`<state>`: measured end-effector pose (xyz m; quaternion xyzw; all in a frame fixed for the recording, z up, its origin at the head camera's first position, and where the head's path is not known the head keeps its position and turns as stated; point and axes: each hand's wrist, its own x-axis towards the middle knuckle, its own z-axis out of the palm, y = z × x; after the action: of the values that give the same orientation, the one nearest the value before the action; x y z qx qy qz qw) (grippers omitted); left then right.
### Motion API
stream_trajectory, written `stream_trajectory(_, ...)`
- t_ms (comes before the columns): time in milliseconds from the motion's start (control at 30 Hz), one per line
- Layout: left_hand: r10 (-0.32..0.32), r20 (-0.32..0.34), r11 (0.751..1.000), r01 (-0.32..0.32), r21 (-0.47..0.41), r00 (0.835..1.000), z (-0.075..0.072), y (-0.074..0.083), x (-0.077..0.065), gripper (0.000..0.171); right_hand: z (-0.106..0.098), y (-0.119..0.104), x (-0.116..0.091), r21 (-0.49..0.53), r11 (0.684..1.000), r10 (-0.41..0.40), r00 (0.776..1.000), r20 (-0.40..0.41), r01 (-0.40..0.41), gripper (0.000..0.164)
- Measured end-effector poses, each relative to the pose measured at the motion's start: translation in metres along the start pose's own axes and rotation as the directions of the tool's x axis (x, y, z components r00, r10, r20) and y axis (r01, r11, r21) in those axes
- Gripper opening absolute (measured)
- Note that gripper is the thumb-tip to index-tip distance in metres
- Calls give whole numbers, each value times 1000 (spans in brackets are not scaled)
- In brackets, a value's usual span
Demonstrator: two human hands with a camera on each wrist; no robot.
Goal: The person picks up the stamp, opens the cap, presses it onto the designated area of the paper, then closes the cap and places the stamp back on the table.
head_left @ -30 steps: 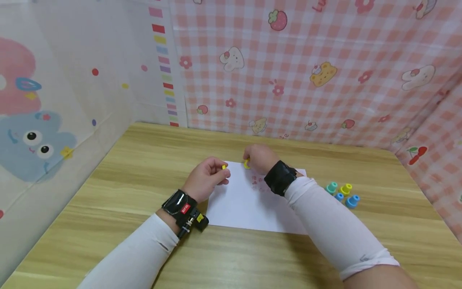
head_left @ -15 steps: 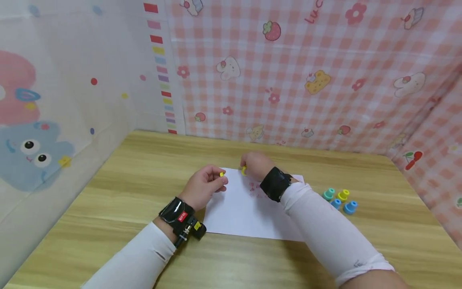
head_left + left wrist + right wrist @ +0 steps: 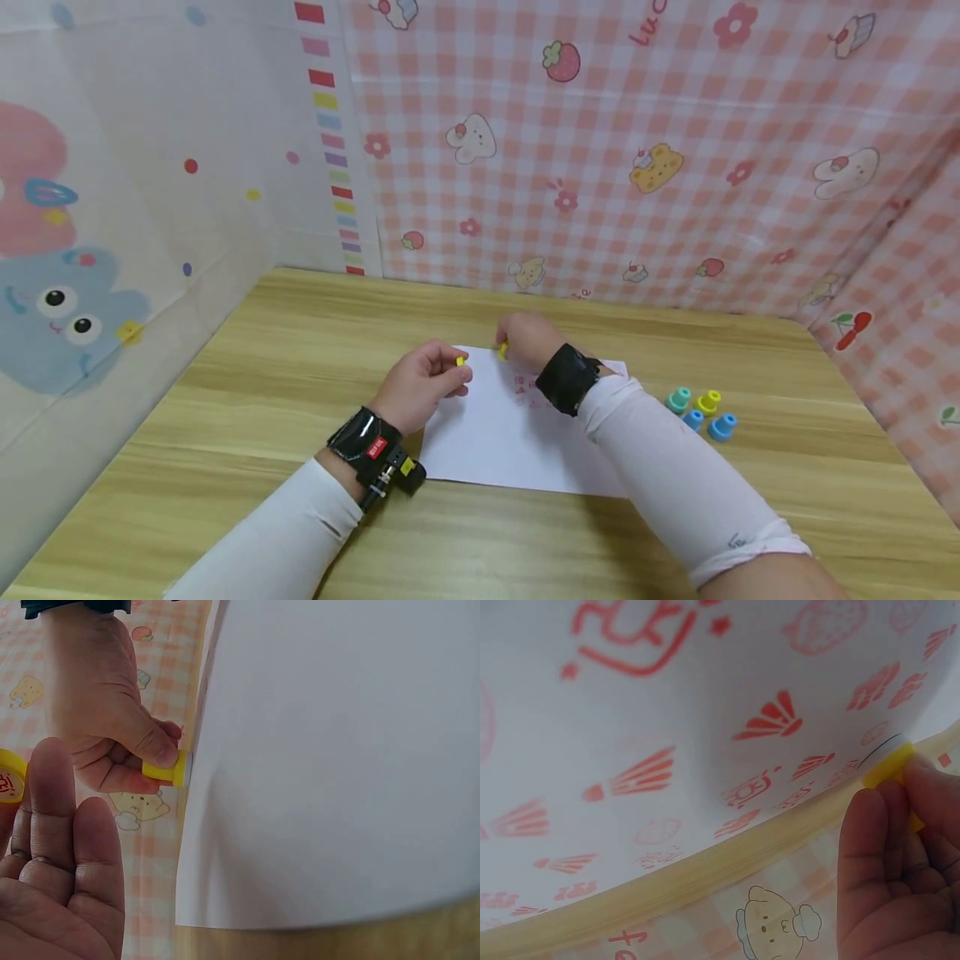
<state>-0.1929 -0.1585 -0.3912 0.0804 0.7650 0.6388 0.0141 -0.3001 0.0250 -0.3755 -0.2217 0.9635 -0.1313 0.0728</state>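
Observation:
In the head view my left hand (image 3: 416, 385) is over the left edge of a white sheet of paper (image 3: 510, 450). Its thumb and fingers pinch a small yellow cap (image 3: 461, 361), whose round face with red print (image 3: 9, 784) shows at the left wrist view's edge. My right hand (image 3: 534, 337) is at the sheet's far edge and grips a yellow toy stamp (image 3: 503, 351). The stamp's pale-rimmed end meets the paper in the left wrist view. Red stamped pictures, such as a shuttlecock (image 3: 641, 776), cover part of the sheet near the right hand.
To the right of the paper several capped stamps stand on the wooden table (image 3: 322, 333): a green one (image 3: 678, 400), a yellow one (image 3: 708, 402) and blue ones (image 3: 723, 427). A pink checked cloth (image 3: 585, 125) hangs behind the table's far edge.
The head view has shifted slightly, so the scene sits a little lower and further left. Both hands keep their places relative to the paper, still holding the cap and the stamp.

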Motion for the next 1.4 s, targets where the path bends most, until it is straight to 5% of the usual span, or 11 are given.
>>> stream_trajectory(200, -7, 6, 1000, 7, 26, 1000, 2, 0, 1, 13, 1, 8, 2, -9, 999, -35, 999, -4, 35, 9)
stream_trajectory(367, -18, 7, 997, 17, 80, 1000, 4, 1, 2, 17, -10, 21, -8, 248, 969, -5, 998, -69, 22, 13)
stream_trajectory(567, -24, 1, 991, 24, 132, 1000, 7, 6, 4, 20, -25, 23, -43, 607, 794, 81, 984, -157, 32, 14)
stream_trajectory(767, -5, 24, 993, 3, 119, 1000, 11, 9, 2, 21, -18, 1, -78, 790, 612, 60, 993, -97, 40, 15)
stream_trajectory(867, 15, 44, 994, -19, 110, 999, 13, 10, 0, 24, -11, -9, -89, 826, 562, 36, 996, -77, 44, 15)
stream_trajectory(1067, 27, 49, 988, -34, 151, 998, 14, 11, -5, 18, 0, -16, -96, 840, 539, 12, 996, -88, 68, 16)
stream_trajectory(1400, 29, 75, 983, -42, 179, 997, 16, 10, -8, 14, -8, -30, -111, 813, 576, 16, 993, -116, 86, 13)
